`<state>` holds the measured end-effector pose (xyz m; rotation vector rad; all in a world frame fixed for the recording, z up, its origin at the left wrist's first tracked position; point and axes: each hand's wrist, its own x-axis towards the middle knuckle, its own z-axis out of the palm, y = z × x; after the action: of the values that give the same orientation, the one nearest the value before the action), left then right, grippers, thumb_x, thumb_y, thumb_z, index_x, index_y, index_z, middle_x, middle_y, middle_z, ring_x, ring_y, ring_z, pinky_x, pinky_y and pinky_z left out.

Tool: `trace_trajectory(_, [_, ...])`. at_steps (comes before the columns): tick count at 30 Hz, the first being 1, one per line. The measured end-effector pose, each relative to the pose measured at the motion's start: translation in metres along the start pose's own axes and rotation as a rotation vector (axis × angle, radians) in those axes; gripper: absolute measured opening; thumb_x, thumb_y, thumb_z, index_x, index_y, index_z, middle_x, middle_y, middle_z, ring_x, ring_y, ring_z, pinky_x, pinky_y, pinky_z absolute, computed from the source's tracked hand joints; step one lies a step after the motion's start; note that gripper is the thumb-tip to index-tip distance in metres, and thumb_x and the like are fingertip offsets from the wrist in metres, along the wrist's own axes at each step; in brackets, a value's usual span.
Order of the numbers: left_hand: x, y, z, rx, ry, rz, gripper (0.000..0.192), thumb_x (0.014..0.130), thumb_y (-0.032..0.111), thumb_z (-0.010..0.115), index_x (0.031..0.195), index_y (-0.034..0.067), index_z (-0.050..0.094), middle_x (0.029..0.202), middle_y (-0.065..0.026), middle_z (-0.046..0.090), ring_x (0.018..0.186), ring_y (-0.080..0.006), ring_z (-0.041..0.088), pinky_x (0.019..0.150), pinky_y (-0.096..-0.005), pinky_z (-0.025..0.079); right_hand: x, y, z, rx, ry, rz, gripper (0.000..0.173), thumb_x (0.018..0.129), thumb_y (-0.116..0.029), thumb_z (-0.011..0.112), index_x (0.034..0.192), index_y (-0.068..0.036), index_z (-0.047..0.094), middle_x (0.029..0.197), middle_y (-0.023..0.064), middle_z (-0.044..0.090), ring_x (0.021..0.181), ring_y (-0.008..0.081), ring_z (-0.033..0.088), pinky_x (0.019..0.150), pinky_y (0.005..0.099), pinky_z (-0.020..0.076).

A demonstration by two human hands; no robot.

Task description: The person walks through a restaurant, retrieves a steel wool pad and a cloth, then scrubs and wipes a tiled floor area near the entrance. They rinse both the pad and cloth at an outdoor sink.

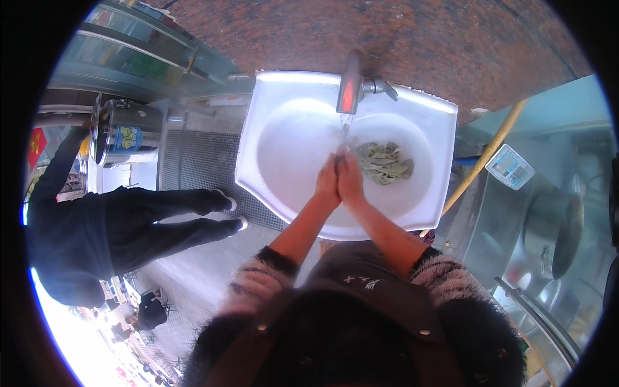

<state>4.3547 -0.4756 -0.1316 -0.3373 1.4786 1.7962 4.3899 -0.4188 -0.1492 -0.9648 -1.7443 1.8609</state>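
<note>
Water runs from a metal faucet (349, 89) onto my hands over a white washbasin (285, 193). My left hand (328, 178) and my right hand (350, 180) are pressed together, palm towards palm, low over the basin's middle. Spray and blur cover the fingertips, so anything between the palms is hidden. A crumpled grey-green cloth (385, 163) lies in the basin, just right of my right hand. The faucet's spout glows red, and its lever handle (384, 88) points right.
A reddish-brown stone panel (425, 43) rises behind the basin. To the left, a person (111, 222) in dark clothes stands by a large steel pot (133, 130). A yellow hose (483, 159), a digital scale (510, 167) and a metal pot (553, 237) are on the right.
</note>
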Motion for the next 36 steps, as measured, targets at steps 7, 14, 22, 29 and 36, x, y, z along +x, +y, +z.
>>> trace_trajectory(7, [0.02,0.0,-0.004,-0.359,-0.001,-0.147,0.039,0.09,0.036,0.053,0.112,0.004,0.053,0.096,-0.0074,0.057,0.082,-0.0174,0.055,0.067,-0.0311,0.047,0.005,0.005,-0.005,-0.08,-0.145,0.009,0.02,0.088,-0.018,0.049,0.101,-0.004,0.055,0.098,0.0159,0.057,0.093,0.0318,0.057,0.079,0.0387,0.0442])
trace_trajectory(14, [0.011,-0.02,-0.001,0.573,-0.107,0.41,0.051,0.077,0.01,0.063,0.123,0.0,0.042,0.101,-0.0179,0.06,0.094,-0.0383,0.058,0.079,-0.0395,0.047,0.026,0.011,-0.018,-0.256,-0.135,0.064,0.018,0.088,-0.015,0.048,0.102,-0.006,0.055,0.099,0.0183,0.059,0.093,0.0378,0.056,0.077,0.0451,0.0444])
trace_trajectory(22, [0.026,-0.017,-0.025,-0.146,-0.155,0.001,0.038,0.091,0.028,0.052,0.117,0.001,0.05,0.097,-0.0119,0.06,0.087,-0.0269,0.059,0.077,-0.0363,0.047,0.011,0.015,-0.001,-0.198,-0.037,-0.405,0.021,0.089,-0.021,0.047,0.096,-0.004,0.057,0.093,0.0178,0.059,0.091,0.0359,0.055,0.08,0.042,0.0431])
trace_trajectory(29, [0.03,-0.012,-0.018,-0.562,-0.164,-0.148,0.033,0.094,0.035,0.044,0.106,0.005,0.054,0.101,-0.009,0.058,0.096,-0.0231,0.055,0.087,-0.035,0.045,0.011,0.017,-0.001,-0.116,-0.262,0.095,0.027,0.084,-0.016,0.044,0.105,-0.004,0.057,0.103,0.0173,0.06,0.097,0.0299,0.056,0.086,0.0398,0.0419])
trace_trajectory(36, [0.011,-0.015,0.009,-0.308,-0.05,-0.004,0.036,0.095,0.02,0.043,0.126,0.003,0.046,0.112,-0.0121,0.058,0.102,-0.0201,0.056,0.086,-0.0316,0.046,0.025,-0.004,-0.015,-0.137,-0.101,0.061,0.04,0.088,-0.021,0.042,0.122,-0.003,0.052,0.124,0.0209,0.051,0.116,0.032,0.047,0.095,0.0392,0.0367])
